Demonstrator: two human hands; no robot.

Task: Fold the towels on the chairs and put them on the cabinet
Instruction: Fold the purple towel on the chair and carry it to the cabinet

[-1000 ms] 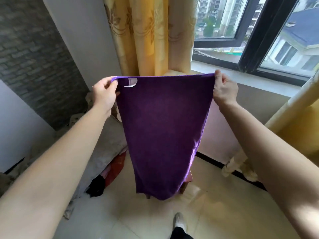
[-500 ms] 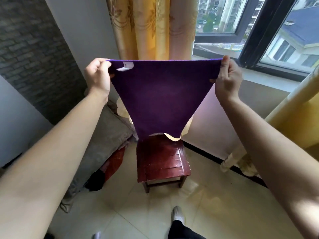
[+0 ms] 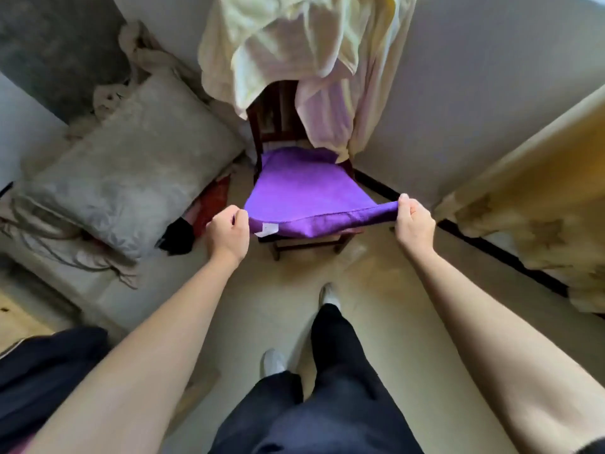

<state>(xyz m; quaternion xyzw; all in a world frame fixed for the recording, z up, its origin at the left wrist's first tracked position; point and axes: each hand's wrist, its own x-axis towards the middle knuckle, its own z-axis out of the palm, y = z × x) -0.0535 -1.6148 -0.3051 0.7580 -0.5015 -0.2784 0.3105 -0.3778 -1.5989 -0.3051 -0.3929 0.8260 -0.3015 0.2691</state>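
Lowered from where I held it up, the purple towel point(image 3: 307, 188) now lies spread over the seat of the chair point(image 3: 265, 126), which I judge sets up the first fold. My left hand point(image 3: 227, 231) and right hand point(image 3: 414, 224) each pinch a near corner, well apart. Pale cloths point(image 3: 294, 44) draped on the chair back crowd its far edge; a grey cushion point(image 3: 131, 165) leans just left.

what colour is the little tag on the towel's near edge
White; the tag sits on the purple towel by the left hand, shown in the head view.
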